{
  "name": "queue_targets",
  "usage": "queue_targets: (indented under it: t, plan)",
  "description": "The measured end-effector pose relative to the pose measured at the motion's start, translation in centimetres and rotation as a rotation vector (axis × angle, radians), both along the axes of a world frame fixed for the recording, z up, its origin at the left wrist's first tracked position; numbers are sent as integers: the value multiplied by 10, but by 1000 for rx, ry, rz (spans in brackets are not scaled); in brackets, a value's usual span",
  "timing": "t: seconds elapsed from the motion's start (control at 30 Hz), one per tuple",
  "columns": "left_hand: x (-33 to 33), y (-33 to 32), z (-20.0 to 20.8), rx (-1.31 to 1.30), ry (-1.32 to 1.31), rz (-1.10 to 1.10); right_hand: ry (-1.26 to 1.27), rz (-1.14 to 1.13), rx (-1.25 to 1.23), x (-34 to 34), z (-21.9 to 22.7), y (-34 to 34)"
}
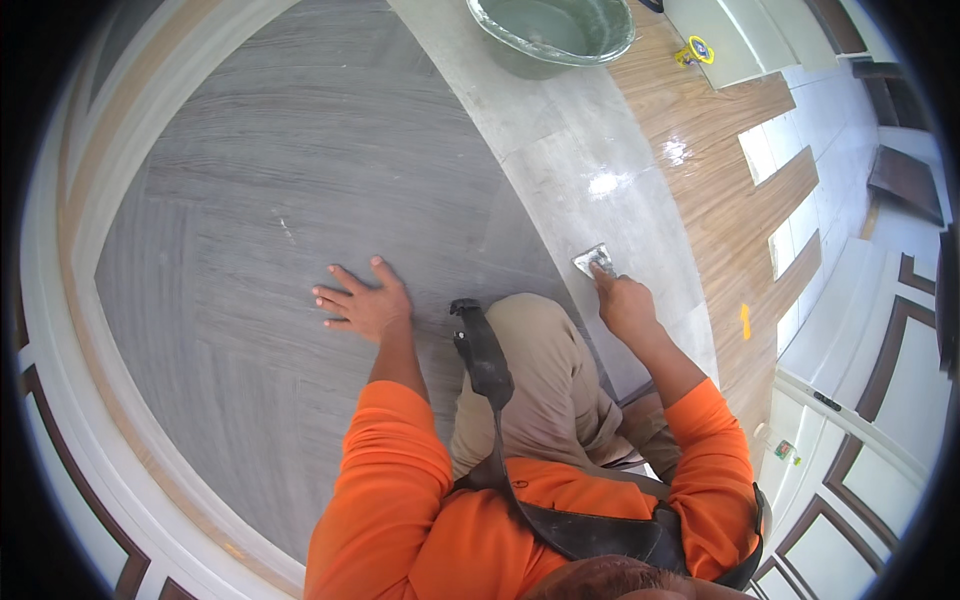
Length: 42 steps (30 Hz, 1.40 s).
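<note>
While left hand (pixel 370 308) lies flat on dark grey floor (pixel 250 190), fingers spread, right hand (pixel 628 306) has grip clamped on small scraper (pixel 592 259) over pale grey strip (pixel 560 145). Scraper likely light, stiff, slippery if wet; hold by handle end, clear of blade. Handle mostly hidden; can't tell blade contact.

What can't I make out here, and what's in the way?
Handle of the scraper: head view, largely covered by the right hand.
Palm of the left hand: head view, hidden by the back of that hand.
Far rim of the basin: head view, cut off by the top edge.
What the yellow cup holds: head view, too small to tell.
</note>
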State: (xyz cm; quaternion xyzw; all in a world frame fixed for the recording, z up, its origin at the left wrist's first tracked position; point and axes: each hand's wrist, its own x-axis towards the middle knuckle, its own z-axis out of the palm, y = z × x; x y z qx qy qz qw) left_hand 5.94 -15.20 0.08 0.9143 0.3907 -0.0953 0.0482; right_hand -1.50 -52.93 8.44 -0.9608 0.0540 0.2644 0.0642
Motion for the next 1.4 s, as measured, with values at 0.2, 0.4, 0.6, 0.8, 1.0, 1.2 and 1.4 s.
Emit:
queue_targets:
  t: [0.2,0.4,0.6,0.8,1.0,1.2,1.4]
  plan:
    - [2,-3,4,-11,-8,-3,-16,-2,-65,15,-6,6]
    - [-1,-4,1,-13,-13,-7,-1,-20,-63,5,-4,6]
    - [-1,-3,2,-23,-14,0,-4,-48,-62,3,-4,7]
    - [0,-2,3,-25,-22,1,0,-32,-74,10,-4,9]
    - [-1,-2,0,-13,-26,-3,13,-36,-87,7,-1,12]
    - [-2,-5,0,-10,-29,-16,-13,-47,-71,2,-5,9]
    - [-2,-2,0,-20,-35,-9,-15,-58,-65,-4,-8,8]
